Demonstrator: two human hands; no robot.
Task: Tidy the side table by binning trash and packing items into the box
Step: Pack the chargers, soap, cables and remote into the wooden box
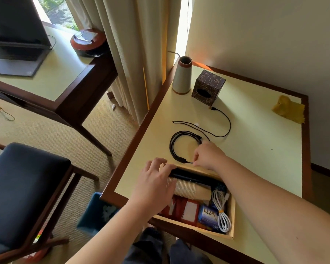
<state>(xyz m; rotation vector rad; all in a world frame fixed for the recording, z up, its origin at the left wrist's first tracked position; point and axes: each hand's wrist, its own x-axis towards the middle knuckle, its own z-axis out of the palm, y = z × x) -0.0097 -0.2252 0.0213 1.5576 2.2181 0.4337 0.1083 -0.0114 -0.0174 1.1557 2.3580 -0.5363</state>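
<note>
Side table (pixel 255 168) holds box (pixel 231 216) with soap (pixel 208 216) reading "LUX".

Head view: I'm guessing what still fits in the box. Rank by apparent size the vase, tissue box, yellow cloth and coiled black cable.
1. Coiled black cable, nearer the camera, so unsure
2-3. Vase, tissue box, alike
4. Yellow cloth

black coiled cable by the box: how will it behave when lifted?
Probably floppy: the black cable lies in thin loose loops with no visible tie, so they may spill open. Its long tail will likely drag across the side table. Likely light.
</note>
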